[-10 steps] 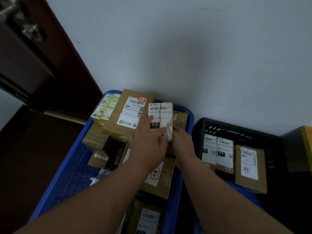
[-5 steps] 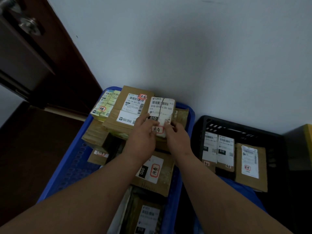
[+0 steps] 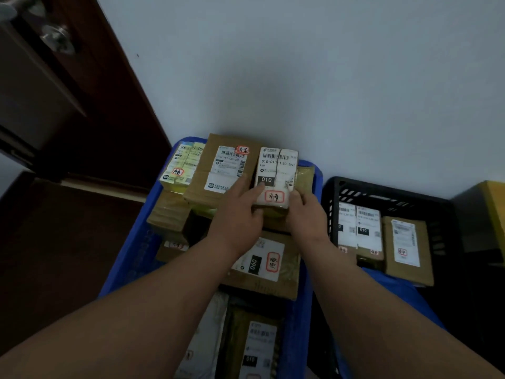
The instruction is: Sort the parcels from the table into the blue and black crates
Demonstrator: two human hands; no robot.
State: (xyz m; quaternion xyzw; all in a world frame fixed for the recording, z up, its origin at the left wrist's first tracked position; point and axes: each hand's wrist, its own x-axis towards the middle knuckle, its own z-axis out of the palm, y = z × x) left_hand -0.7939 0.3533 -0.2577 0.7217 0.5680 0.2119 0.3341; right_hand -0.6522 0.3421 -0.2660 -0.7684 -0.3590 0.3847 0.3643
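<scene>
A small white-labelled parcel (image 3: 276, 170) marked 010 lies on top of the pile at the far end of the blue crate (image 3: 131, 250). My left hand (image 3: 237, 214) touches its near left edge with the fingers stretched out. My right hand (image 3: 306, 212) grips its near right corner, thumb on the label. The blue crate holds several brown cardboard parcels, among them a large one (image 3: 224, 168) left of the held parcel. The black crate (image 3: 388, 192) to the right holds three labelled parcels (image 3: 404, 242).
A white wall rises right behind both crates. A dark brown door (image 3: 54, 91) with a metal handle stands at the left over a dark floor. A yellow object (image 3: 494, 209) shows at the right edge.
The small parcel has been set down flat on the pile, further from me. My hands have slid back to its near edge, uncovering its label with the red mark.
</scene>
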